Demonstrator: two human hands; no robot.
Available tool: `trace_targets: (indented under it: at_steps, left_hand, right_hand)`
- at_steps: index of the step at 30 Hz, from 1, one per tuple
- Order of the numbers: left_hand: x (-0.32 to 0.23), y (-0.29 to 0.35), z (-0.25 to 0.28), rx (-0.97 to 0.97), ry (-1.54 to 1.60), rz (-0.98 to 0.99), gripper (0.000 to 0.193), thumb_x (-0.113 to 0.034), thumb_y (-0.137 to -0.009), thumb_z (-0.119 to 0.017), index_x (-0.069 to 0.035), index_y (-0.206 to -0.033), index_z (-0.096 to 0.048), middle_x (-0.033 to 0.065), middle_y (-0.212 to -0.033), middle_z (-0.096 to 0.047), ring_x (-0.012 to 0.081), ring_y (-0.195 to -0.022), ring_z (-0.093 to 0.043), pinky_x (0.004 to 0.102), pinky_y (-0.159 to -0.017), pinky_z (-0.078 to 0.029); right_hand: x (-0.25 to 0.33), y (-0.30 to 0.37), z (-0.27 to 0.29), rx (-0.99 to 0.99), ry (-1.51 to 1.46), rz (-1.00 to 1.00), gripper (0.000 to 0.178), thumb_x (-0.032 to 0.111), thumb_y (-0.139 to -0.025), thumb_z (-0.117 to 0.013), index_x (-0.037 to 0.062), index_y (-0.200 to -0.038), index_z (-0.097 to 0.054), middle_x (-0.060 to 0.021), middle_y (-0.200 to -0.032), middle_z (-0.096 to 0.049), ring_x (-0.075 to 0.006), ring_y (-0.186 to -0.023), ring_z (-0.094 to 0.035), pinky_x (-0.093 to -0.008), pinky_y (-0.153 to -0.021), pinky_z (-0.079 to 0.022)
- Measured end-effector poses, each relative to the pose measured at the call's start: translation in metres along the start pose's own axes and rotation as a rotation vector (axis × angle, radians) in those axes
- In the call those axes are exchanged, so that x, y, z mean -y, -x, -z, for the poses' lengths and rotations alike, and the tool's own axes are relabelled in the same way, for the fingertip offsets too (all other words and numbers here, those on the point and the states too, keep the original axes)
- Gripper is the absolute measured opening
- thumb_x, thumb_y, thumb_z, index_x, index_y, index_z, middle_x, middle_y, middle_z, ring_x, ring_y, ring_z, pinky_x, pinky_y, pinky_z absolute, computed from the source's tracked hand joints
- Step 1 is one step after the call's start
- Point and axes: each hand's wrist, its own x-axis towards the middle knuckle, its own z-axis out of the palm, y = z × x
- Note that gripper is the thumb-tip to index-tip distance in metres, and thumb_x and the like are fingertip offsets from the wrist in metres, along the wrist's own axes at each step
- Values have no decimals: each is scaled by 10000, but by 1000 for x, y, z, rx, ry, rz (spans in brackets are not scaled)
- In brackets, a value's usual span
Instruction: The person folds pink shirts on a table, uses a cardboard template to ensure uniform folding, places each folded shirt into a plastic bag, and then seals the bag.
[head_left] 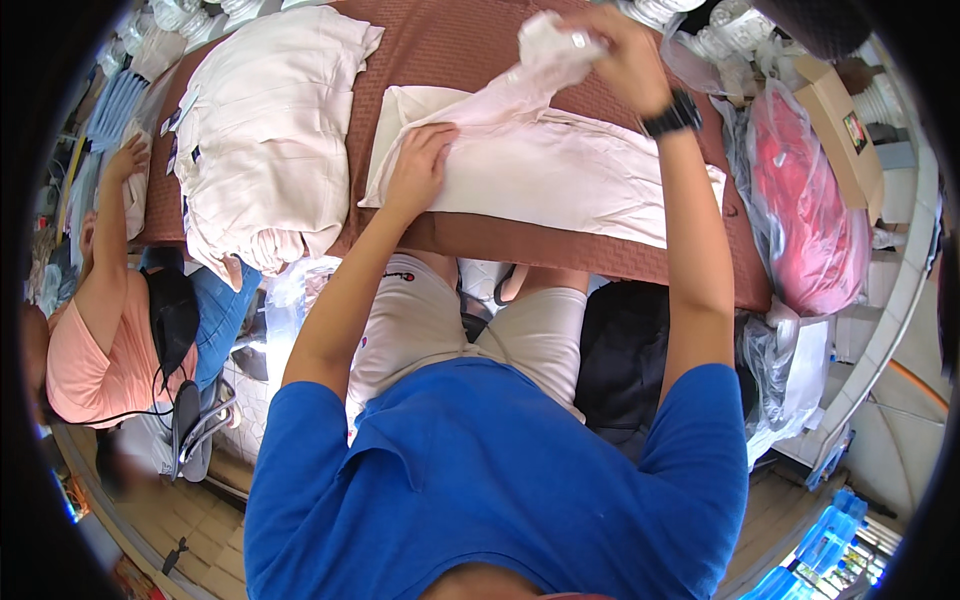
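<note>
A cream garment (pixel 560 180) lies spread lengthwise on the brown-covered table in front of me. My right hand (pixel 625 60), with a dark watch on its wrist, holds up a narrow sleeve-like part of it above the far side. That raised end is crumpled and slightly blurred, and the exact grip of the fingertips is partly hidden. Toward the garment's left end my left hand (pixel 422 168) rests on the cloth, its fingers stretched out beside the fold where the raised part begins.
A tall stack of cream garments (pixel 275 130) sits left on the brown tablecloth (pixel 440 235). Red items in a clear plastic bag (pixel 805 205) and a cardboard box (pixel 840 135) flank the table's right end. Another person in a pink shirt (pixel 100 350) works at the left.
</note>
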Motion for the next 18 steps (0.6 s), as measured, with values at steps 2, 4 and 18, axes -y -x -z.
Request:
trace_targets:
  at_steps: [2,4,18]
  left_hand:
    - [-1,0,-1,-60,76,34,215,-19,-864,-657,-43,-1077,-680,102,-1094,-680,313,-1068,-602,380,-920,-477]
    - [-4,0,1,-41,99,135,158,-18,-834,-690,-26,-990,-666,109,-1006,-670,313,-1010,-604,394,-874,-479]
    - [-12,-3,2,-158,116,220,413,99,-818,-619,-107,-1171,-682,117,-1082,-557,235,-950,-603,327,-734,-519]
  right_hand:
    - [0,63,10,-5,-184,-73,474,-174,-654,-592,91,-1015,-750,-83,-986,-678,-266,-934,-640,-342,-809,-520]
    - [-10,141,9,19,-157,-177,415,-177,-627,-624,73,-932,-754,-78,-989,-685,-254,-968,-644,-353,-865,-506]
    - [-9,221,-51,-23,312,-672,348,276,-849,-736,36,-1098,-694,-159,-978,-693,-350,-923,-638,-453,-843,-491]
